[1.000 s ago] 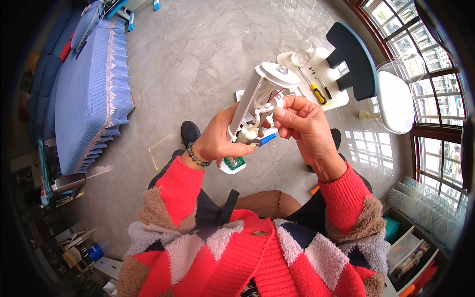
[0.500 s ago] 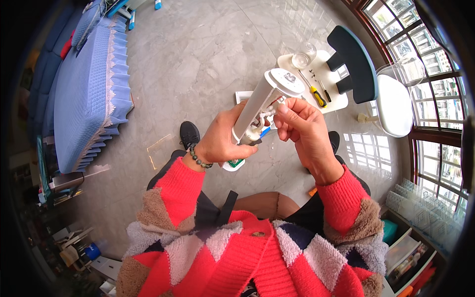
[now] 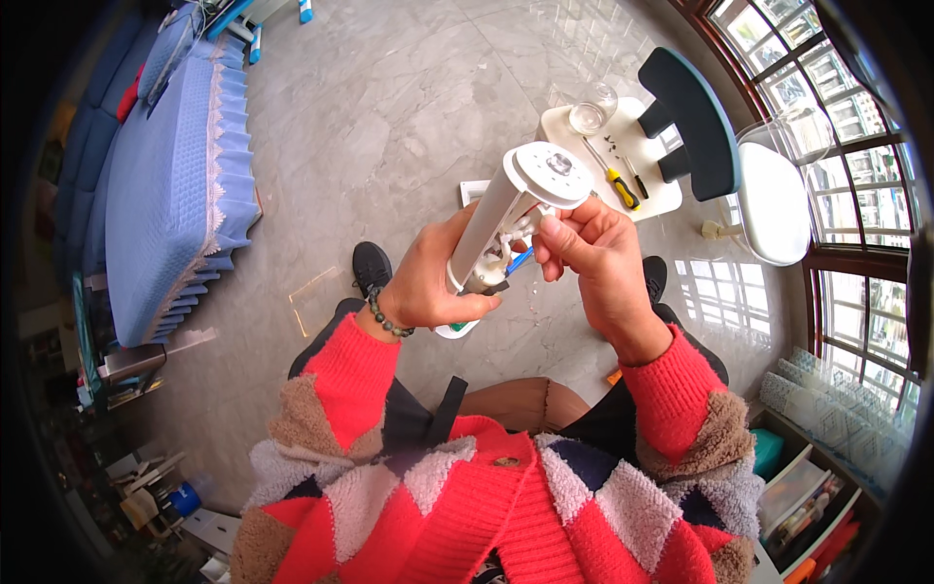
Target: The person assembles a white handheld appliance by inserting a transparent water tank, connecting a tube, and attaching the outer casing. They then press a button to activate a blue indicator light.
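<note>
White housing (image 3: 491, 219) fills curled left hand (image 3: 430, 277); right hand (image 3: 605, 258) pinches a white part (image 3: 541, 215).

No text, label, brand, number or sign can be read in the view. On the flat end cap (image 3: 541, 179) of the white tubular housing (image 3: 489, 216), small marks are seen, but they are too small to be told as print or as fittings.

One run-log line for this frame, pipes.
left hand: grips white housing | right hand: at its open side | nearby: yellow-black screwdriver
</note>
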Action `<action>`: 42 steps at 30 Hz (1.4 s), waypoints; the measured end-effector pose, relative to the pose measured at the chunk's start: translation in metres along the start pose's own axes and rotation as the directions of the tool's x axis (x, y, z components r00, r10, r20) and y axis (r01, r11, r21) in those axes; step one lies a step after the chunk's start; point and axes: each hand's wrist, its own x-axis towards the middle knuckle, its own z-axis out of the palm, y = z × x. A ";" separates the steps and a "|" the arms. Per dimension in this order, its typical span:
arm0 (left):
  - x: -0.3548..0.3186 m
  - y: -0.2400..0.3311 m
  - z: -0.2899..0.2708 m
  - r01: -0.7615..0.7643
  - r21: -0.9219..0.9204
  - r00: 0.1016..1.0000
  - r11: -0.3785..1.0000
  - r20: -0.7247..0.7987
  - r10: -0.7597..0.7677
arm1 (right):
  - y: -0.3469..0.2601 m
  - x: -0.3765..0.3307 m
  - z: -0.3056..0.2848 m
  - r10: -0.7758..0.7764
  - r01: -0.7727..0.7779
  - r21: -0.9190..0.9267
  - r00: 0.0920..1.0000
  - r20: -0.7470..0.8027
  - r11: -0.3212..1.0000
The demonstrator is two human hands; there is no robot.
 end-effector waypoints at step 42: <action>0.011 -0.030 -0.024 0.194 -0.977 0.756 0.084 0.204 0.622 | -0.033 -0.012 -0.013 -0.395 0.381 -0.117 0.908 -0.139 0.917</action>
